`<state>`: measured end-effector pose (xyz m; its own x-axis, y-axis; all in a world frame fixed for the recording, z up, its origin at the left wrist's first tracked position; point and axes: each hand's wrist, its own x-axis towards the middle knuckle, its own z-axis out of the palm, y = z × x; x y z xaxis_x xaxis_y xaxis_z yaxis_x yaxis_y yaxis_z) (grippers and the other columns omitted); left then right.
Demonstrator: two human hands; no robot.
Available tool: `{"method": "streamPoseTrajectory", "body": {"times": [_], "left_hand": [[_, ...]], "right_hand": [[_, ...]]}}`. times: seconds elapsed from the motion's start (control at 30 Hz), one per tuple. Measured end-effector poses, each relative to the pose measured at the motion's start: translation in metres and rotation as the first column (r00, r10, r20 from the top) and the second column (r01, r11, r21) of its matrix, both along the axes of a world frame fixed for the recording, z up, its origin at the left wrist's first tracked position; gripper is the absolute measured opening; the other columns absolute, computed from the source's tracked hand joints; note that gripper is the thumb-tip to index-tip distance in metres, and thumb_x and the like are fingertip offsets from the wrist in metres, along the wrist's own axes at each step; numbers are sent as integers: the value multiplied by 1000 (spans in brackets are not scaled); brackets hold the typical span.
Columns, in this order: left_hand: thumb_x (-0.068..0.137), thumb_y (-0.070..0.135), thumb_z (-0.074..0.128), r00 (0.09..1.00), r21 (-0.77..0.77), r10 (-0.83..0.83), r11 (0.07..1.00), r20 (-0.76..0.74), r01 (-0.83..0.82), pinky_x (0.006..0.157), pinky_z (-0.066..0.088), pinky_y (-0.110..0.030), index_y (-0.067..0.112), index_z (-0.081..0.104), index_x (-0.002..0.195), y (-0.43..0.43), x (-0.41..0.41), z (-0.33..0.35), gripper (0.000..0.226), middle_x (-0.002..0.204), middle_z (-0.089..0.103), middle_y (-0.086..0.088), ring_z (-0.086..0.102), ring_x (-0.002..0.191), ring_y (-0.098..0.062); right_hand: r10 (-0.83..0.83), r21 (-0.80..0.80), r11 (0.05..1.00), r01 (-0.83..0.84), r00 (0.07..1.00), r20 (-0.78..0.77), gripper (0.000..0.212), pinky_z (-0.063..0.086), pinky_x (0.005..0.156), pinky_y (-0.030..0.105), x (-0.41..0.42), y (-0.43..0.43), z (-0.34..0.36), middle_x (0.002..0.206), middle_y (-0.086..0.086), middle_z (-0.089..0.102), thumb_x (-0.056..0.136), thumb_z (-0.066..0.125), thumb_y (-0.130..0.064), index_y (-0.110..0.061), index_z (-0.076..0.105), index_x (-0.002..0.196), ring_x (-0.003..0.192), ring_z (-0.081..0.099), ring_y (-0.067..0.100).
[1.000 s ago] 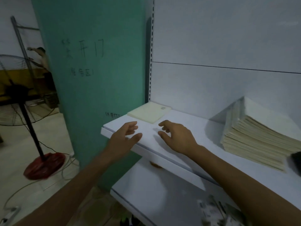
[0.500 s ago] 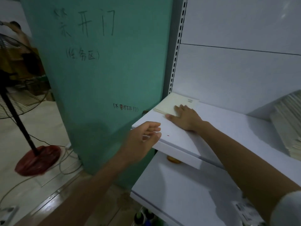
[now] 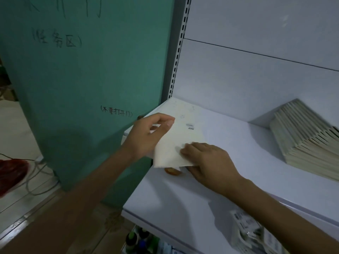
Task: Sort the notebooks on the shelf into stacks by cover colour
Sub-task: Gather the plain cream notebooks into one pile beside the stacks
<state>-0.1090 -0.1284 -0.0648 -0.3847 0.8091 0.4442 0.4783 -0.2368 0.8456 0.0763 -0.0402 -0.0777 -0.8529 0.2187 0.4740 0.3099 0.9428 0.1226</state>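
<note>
We hold the cream notebook [image 3: 174,143] in both hands at the left front corner of the white shelf [image 3: 229,132], its near part jutting out past the shelf's front edge. Our left hand [image 3: 146,136] pinches its left edge, thumb [image 3: 166,125] on the cover and fingers curled beneath. Our right hand [image 3: 209,162] grips the near right corner, bent fingers lying on the cover and the thumb tucked under. The hands are apart, one at each side. The stack of notebooks [image 3: 308,140] leans at the shelf's right end, well apart from both hands.
</note>
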Motion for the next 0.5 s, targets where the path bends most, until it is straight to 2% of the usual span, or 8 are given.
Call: {"method": "streamPoseTrajectory", "body": {"times": [0.03,0.1,0.17,0.2,0.27,0.3,0.4,0.5], "left_hand": [[97,40,44,999,-2,-52,999,16,52,82,44,-19,25,67,102,0,2,2,27,105,66,21,57,97,12],[94,56,30,991,34,-136,990,17,135,92,39,-13,22,69,104,-2,6,5,52,106,69,16,58,105,6],[87,71,31,983,112,-171,978,-60,177,85,43,-13,28,67,102,-6,9,11,59,98,70,14,61,97,2],[82,75,39,982,127,-143,979,-127,159,75,45,-13,34,65,98,-9,10,15,51,89,69,14,61,85,2],[75,67,58,959,100,-15,994,-283,45,55,38,-9,45,62,80,-12,7,27,23,70,63,18,55,61,3],[76,61,61,932,84,43,996,-361,-13,49,34,-10,50,60,70,-13,2,30,12,60,58,20,51,52,2],[84,52,56,833,139,151,986,-533,-90,42,27,-14,53,57,68,-19,-14,29,16,49,50,15,43,43,-5],[88,49,48,757,283,334,937,-562,-204,39,35,-25,27,66,77,-29,-24,23,31,47,46,8,42,40,-9]], "right_hand": [[28,25,999,-26,996,-90,38,47,52,26,5,1,1,85,-1,69,87,41,-43,-17,66,96,67,65,24],[51,9,999,-50,963,-265,29,48,53,24,12,8,12,83,-4,72,88,45,-33,-21,69,98,67,66,19],[98,-54,990,-130,914,-395,21,46,57,22,15,20,31,84,-11,70,92,48,-29,-24,65,103,68,63,11],[131,-79,979,-186,881,-455,18,45,59,19,17,25,42,83,-17,65,94,49,-27,-24,64,104,66,61,6],[170,-99,957,-273,801,-574,12,36,61,5,18,29,61,77,-27,55,94,49,-21,-22,59,102,65,54,-7],[186,-92,948,-304,766,-615,11,34,62,2,19,29,69,74,-31,52,94,50,-17,-20,58,100,66,51,-12],[202,-84,943,-323,754,-625,11,34,64,1,12,27,83,78,-32,49,94,53,-15,-13,63,97,70,50,-16],[106,-241,918,-316,779,-618,5,40,63,6,-2,33,85,81,-26,58,93,60,-25,-22,63,95,74,57,-7]]}}
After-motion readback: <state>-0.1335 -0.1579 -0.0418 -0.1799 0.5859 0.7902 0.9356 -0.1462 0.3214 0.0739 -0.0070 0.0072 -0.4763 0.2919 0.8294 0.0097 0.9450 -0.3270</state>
